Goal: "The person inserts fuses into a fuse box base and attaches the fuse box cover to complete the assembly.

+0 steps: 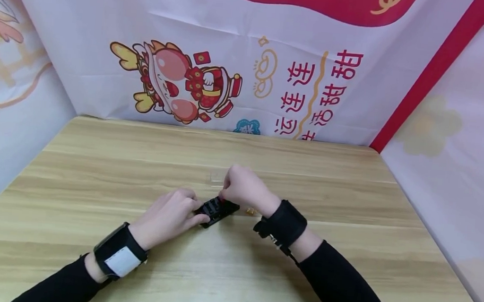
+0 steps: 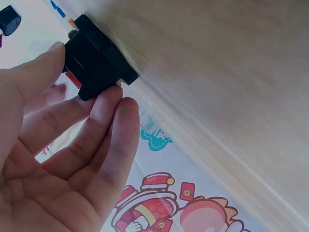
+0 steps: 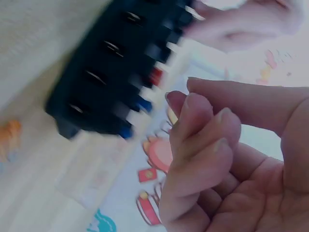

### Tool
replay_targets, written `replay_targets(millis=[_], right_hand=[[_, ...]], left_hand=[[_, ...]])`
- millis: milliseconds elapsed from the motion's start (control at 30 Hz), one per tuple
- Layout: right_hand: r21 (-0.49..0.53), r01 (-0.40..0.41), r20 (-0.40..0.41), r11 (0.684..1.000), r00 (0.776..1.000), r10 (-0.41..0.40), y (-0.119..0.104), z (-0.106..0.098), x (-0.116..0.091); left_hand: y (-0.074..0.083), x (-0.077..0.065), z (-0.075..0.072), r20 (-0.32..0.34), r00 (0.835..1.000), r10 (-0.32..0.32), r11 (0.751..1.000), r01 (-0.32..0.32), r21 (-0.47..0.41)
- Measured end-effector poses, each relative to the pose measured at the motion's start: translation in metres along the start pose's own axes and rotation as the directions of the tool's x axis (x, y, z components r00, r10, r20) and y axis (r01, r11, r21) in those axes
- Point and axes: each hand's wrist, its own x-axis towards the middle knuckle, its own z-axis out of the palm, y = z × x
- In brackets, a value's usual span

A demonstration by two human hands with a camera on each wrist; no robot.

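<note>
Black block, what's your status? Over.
Left hand grips black block. Right hand close beside it, fingers curled, holding nothing visible. Small gold bits lie nearby, seemingly not in the way.

A white hanging rises behind the wood-grain table — cartoon figure, red lettering, red stripe.

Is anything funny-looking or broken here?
The cartoon character on the cloth behind the table looks odd: it lies sideways, head left and feet right, as if the cloth were hung turned. The black block in the left hand shows no plain damage, and I see nothing spilled.
</note>
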Motion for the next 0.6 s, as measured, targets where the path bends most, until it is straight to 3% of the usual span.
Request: replay_targets(millis=[267, 600], right_hand=[[0.084, 0.051, 0.014, 0.995, 0.999, -0.053, 0.017, -0.033, -0.020], [0.122, 0.005, -0.053, 0.992, 0.999, 0.001, 0.041, -0.058, -0.040]], left_hand=[[0.001, -0.001, 0.001, 0.016, 1.000, -0.012, 1.000, 0.012, -0.004], [0.000, 0.001, 0.000, 0.008, 1.000, -0.013, 1.000, 0.013, 0.000]])
